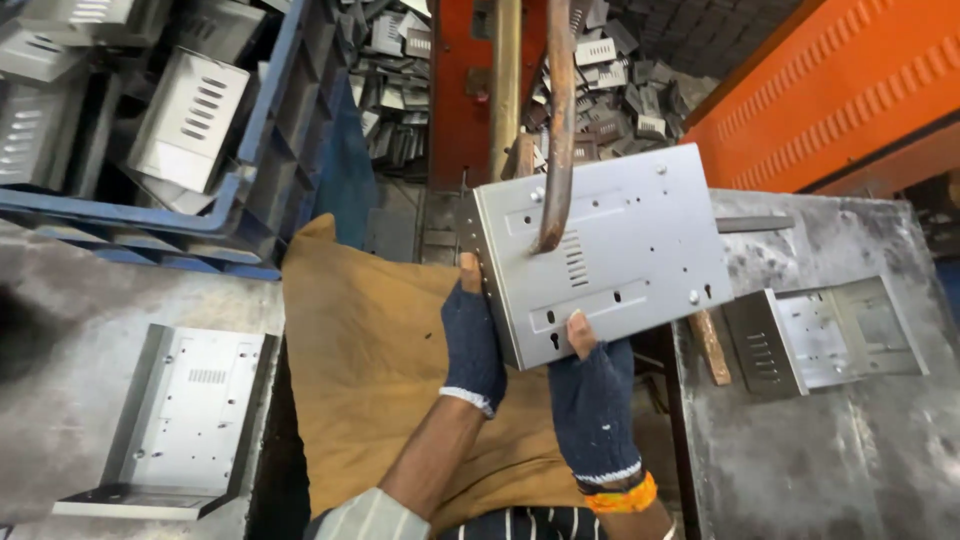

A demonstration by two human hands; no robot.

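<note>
I hold a grey sheet-metal box panel point(620, 250) with slots and punched holes up in front of me. My left hand point(472, 335), in a dark fingerless glove, grips its left edge. At the panel's lower edge my right hand point(592, 395), gloved the same way and with an orange band at the wrist, grips with the thumb on the face. A rusty curved metal rod point(560, 120) hangs down in front of the panel and its tip touches the face near the louvre slots.
A brown cloth point(360, 350) covers my lap. One similar bent panel point(180, 420) lies on the left table, another point(820, 335) on the right table. A blue crate point(250, 190) holds several panels. More parts are piled behind an orange machine frame point(850, 90).
</note>
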